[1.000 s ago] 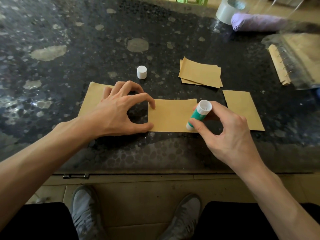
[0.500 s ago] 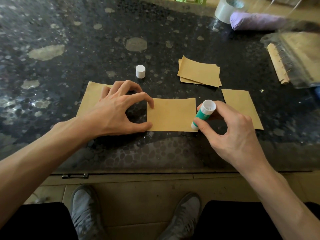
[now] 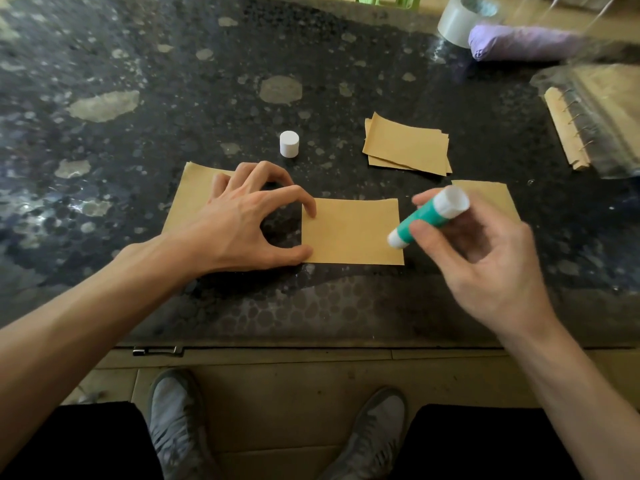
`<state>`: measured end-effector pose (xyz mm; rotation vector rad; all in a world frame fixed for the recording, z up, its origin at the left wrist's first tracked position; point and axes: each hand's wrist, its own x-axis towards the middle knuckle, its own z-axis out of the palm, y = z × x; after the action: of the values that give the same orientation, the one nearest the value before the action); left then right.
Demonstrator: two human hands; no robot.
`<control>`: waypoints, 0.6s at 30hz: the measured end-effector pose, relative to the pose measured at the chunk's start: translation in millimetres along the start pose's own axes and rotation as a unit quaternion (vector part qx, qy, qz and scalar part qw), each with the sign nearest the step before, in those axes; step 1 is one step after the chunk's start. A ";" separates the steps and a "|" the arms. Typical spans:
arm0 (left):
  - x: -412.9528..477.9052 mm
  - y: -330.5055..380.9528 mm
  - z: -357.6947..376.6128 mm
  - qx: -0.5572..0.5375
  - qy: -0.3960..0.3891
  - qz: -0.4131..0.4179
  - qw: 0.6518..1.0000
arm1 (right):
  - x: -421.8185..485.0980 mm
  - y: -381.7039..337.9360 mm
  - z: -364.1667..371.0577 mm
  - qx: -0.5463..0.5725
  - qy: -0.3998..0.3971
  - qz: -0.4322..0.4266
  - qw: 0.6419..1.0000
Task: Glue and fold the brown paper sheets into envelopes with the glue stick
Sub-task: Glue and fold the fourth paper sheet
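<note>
Head view: our left hand (image 3: 235, 223) presses fingertips on the brown sheet (image 3: 349, 233), grip released. Our right hand (image 3: 485, 268) grasps the glue stick (image 3: 420, 218). A clear bag (image 3: 613, 140) holds a ringed pad (image 3: 562, 129).

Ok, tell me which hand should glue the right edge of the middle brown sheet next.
Right. The right hand grips the uncapped glue stick, its tip at that edge of the middle brown sheet. The left hand presses the sheet's left edge with fingertip and thumb, steadying it.
</note>
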<state>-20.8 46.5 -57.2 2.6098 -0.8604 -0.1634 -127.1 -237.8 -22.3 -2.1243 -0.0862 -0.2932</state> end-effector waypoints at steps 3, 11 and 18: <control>-0.2 -0.2 0.1 -0.001 -0.002 -0.001 1.000 | 3.7 2.4 16.7 -0.002 -0.049 0.004 0.999; 0.2 -1.3 1.4 0.004 0.003 0.001 1.000 | 7.5 -1.1 41.1 -0.046 -0.066 -0.004 0.997; -0.2 -0.6 1.6 0.005 0.012 0.003 1.000 | 9.2 2.4 40.8 -0.055 -0.072 0.018 0.996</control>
<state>-21.0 46.6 -59.0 2.6127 -0.8627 -0.1257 -110.6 -205.3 -43.0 -2.2518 -0.1174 -0.1262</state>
